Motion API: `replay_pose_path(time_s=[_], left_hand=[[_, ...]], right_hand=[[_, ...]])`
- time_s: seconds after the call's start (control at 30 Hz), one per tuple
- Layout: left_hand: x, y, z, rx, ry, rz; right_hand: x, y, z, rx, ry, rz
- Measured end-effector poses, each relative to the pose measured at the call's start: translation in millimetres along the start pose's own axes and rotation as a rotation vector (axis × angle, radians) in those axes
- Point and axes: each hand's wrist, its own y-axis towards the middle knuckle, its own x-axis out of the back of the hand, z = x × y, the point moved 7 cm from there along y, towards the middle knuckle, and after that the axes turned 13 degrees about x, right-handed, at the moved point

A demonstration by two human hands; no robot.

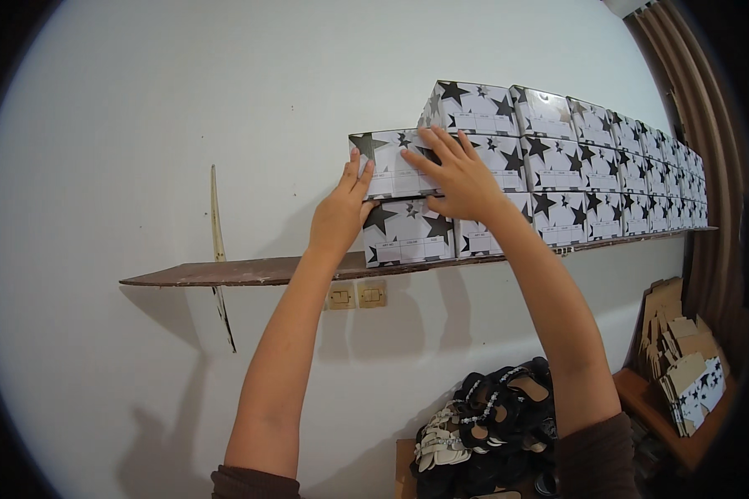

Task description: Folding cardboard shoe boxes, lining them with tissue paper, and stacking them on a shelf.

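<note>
A long brown shelf (pixel 250 271), its surface worn and its edge rough, is fixed across a smooth, pale wall (pixel 125 158). Near the shelf's left end, a slim, flaking strip (pixel 217 216) is seen running upright, above and below it. The left hand (pixel 339 214) is raised above the shelf, its fingers straight and slightly apart, laid against the left front edge of an upper box (pixel 387 170), with the thumb kept near the lower edge. Two squarish, yellowed plastic switches (pixel 358 294) are mounted just under the shelf. The upper box, rectangular, of glossy white card printed with dark stars, is placed above the shelf over a matching lower box (pixel 409 237), past which its left side juts slightly. By the right hand (pixel 458 170) its front is touched with fingers spread wide. Well below the shelf, black and cream footwear (pixel 483 420), seemingly sandals with beaded straps, though partly hidden by the arm, is heaped. Along the shelf's right part, similar stacked boxes (pixel 555 164) are ranged in three tiers. Below the shelf's right end, folded cardboard (pixel 682 358) is piled, and behind that end a ribbed brown curtain (pixel 695 83) is hung.
</note>
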Motion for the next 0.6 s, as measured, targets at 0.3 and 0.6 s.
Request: replay_pose_path(time_s=[0.3, 0.6], left_hand=[[-27.0, -19.4, -6.1, 0.113, -0.131, -0.062], [-52.1, -28.1, -12.8, 0.258, 0.005, -0.123]], right_hand=[[-45.3, -36.9, 63.5, -0.462, -0.143, -0.208], [-49.5, -42.2, 49.1, -0.387, -0.012, -0.15]])
